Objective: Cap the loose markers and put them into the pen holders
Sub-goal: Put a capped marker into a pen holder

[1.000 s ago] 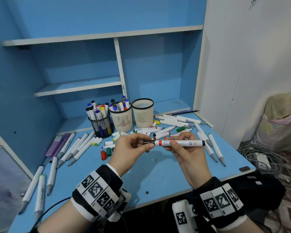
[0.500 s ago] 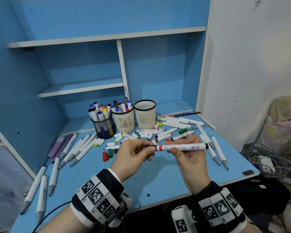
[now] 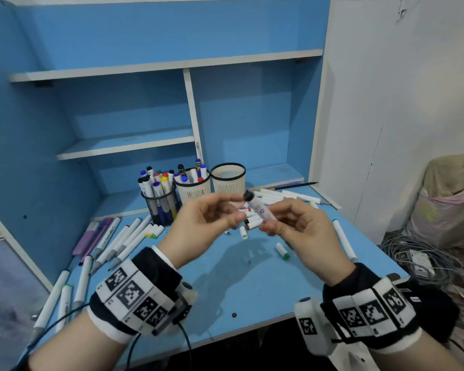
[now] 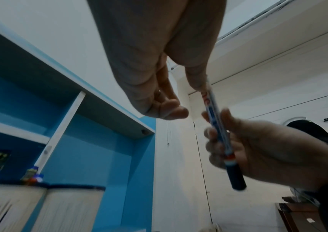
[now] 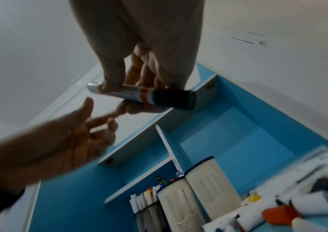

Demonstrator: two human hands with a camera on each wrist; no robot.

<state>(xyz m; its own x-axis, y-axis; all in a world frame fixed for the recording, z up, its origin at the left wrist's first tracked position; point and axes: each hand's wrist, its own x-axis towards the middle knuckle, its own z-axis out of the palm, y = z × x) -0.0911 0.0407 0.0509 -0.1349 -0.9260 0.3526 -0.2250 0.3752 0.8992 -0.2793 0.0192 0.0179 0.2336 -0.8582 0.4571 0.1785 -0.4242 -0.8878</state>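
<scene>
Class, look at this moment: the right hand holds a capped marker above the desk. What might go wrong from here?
1. The right hand grips the marker only near its tail, so it may slip and fall among the loose markers.
2. The left hand is off it, so nothing would catch it.
3. The black holder looks full; the empty holder seems safer.

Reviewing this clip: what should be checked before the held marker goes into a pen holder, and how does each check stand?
1. Black cap on the marker: ok, it covers one end.
2. Right hand grips the marker: ok, fingers curl round the barrel.
3. Left hand clear of the marker: cannot tell; its fingers are relaxed, close to the marker.
4. Room in the rightmost white holder: ok, nothing shows above its rim.
5. Room in the black mesh holder: not ok, crowded.
</scene>
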